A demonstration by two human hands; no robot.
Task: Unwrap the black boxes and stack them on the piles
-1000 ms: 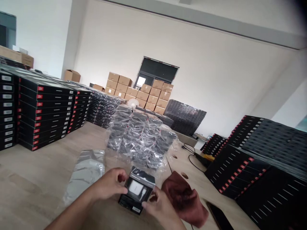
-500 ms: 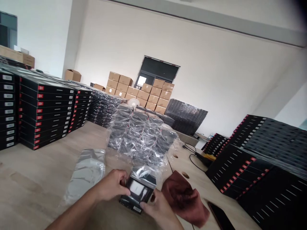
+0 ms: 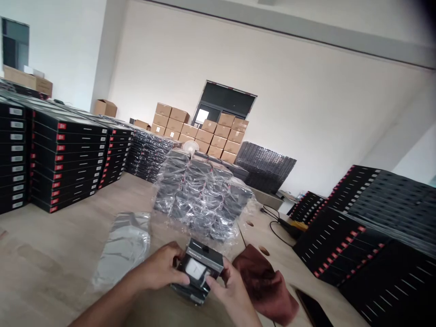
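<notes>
A small black box with a picture of a white device and a plug on its face is tilted between my two hands. My left hand grips its left side, thumb across the front. On the right edge, my right hand closes with the thumb over the lower front corner. Below the box a second dark edge with a pale label shows, and I cannot tell whether it is a separate box. Just beyond stand stacked dark boxes in clear plastic wrap.
Flat clear plastic bags lie to the left. To the right are a dark red cloth, a phone and a black cable. Black box stacks rise at left and right; brown cartons stand behind.
My right hand has shifted up along the box, its thumb now higher on the front. My left thumb has moved slightly right. The view has turned slightly.
</notes>
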